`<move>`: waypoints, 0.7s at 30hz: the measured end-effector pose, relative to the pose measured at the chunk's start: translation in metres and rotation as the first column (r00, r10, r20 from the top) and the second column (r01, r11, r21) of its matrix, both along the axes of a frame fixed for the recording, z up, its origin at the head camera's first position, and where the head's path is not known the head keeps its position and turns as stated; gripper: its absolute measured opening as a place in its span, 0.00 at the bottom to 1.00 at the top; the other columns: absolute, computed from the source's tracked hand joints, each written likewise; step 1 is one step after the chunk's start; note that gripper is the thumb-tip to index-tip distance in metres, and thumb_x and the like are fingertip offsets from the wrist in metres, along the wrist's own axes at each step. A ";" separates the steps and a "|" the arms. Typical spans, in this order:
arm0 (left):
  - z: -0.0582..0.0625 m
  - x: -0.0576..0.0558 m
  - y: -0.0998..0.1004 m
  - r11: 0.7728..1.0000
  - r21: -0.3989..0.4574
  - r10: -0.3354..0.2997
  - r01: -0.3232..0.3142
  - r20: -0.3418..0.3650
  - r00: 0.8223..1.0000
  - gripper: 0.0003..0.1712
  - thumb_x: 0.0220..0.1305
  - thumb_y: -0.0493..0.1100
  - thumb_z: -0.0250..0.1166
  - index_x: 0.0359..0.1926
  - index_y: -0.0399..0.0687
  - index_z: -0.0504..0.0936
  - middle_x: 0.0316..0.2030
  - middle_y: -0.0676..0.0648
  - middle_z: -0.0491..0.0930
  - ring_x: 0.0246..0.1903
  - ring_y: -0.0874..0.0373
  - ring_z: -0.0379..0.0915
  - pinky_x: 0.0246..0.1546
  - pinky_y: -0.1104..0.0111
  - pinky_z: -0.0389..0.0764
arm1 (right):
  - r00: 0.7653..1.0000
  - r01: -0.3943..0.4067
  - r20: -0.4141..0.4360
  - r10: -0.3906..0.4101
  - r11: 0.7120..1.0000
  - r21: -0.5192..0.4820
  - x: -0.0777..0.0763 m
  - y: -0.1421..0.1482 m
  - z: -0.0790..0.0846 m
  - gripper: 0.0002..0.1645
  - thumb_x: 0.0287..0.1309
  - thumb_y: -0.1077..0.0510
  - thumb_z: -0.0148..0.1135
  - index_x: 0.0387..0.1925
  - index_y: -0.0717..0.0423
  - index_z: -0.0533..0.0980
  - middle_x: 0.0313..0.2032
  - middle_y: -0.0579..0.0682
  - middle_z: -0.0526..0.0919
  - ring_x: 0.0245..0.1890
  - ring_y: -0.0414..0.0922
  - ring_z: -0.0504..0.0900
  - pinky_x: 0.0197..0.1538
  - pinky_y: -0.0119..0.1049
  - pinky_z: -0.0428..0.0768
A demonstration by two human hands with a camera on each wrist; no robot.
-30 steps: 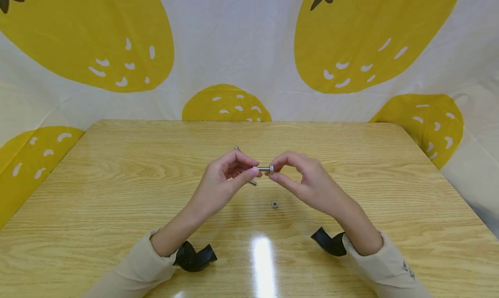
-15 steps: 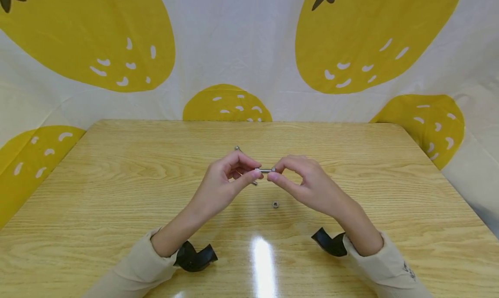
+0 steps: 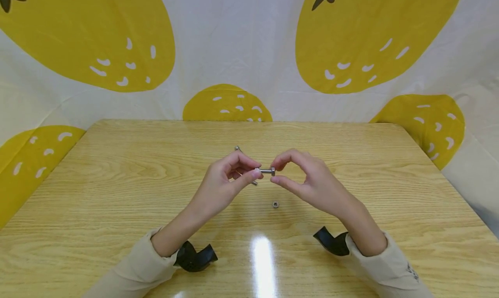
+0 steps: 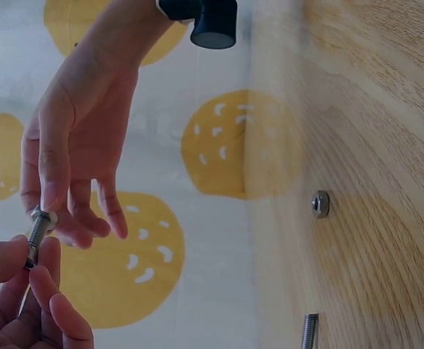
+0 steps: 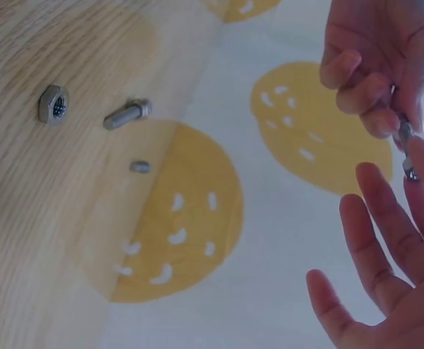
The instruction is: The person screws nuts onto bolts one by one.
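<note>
My left hand (image 3: pixel 222 181) pinches one end of a metal bolt (image 3: pixel 266 171) between thumb and fingertips, holding it level above the table. A hex nut (image 3: pixel 273 171) sits on the bolt's right end, with bare thread showing beside it in the left wrist view. My right hand (image 3: pixel 308 183) has thumb and index finger curled about this nut (image 4: pixel 44 218); the index finger is right at its top edge. In the right wrist view, the other fingers (image 5: pixel 375 233) of the right hand stand spread. The bolt's left end is hidden in the left fingertips.
On the wooden table (image 3: pixel 117 181) lies a loose nut (image 3: pixel 275 205), in front of the hands. Behind the left hand lies another bolt (image 5: pixel 128 114), with a short metal piece (image 5: pixel 140 166) near it. A cloth with yellow fruit print (image 3: pixel 234 51) hangs behind the table.
The right thumb and index finger have spread slightly apart and shifted a little, leaving more of the nut showing. The left hand keeps its hold, almost still.
</note>
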State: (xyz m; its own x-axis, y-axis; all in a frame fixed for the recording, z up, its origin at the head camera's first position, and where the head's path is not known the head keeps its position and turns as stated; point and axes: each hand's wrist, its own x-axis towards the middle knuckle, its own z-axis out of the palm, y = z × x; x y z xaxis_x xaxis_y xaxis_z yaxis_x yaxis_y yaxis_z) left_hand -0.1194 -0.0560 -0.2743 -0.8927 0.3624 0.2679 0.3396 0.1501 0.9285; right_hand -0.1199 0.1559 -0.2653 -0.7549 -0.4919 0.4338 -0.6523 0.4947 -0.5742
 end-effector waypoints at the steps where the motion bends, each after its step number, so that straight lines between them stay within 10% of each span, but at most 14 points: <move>1: 0.000 0.000 0.000 1.000 0.000 0.000 0.000 0.001 1.000 0.08 0.60 0.38 0.64 0.40 0.40 0.78 0.34 0.44 0.80 0.28 0.57 0.76 0.27 0.71 0.76 | 1.000 -0.004 -0.015 0.004 1.000 -0.003 0.000 0.000 0.000 0.13 0.52 0.62 0.66 0.41 0.54 0.75 0.37 0.43 0.80 0.42 0.39 0.78 0.45 0.36 0.77; 21: 0.000 0.002 0.001 1.000 -0.021 -0.005 0.006 0.011 1.000 0.09 0.61 0.39 0.63 0.41 0.41 0.78 0.34 0.43 0.81 0.29 0.57 0.76 0.29 0.70 0.78 | 0.994 0.032 0.099 -0.035 0.999 0.034 0.000 -0.003 -0.002 0.07 0.61 0.53 0.58 0.38 0.51 0.78 0.37 0.42 0.82 0.41 0.39 0.77 0.45 0.39 0.76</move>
State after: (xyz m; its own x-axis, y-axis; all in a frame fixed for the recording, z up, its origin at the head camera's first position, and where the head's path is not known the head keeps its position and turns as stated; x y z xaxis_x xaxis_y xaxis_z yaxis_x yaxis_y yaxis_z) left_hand -0.1173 -0.0546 -0.2740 -0.8936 0.3729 0.2500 0.3300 0.1678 0.9290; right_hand -0.1201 0.1533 -0.2672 -0.8099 -0.4782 0.3396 -0.5753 0.5351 -0.6186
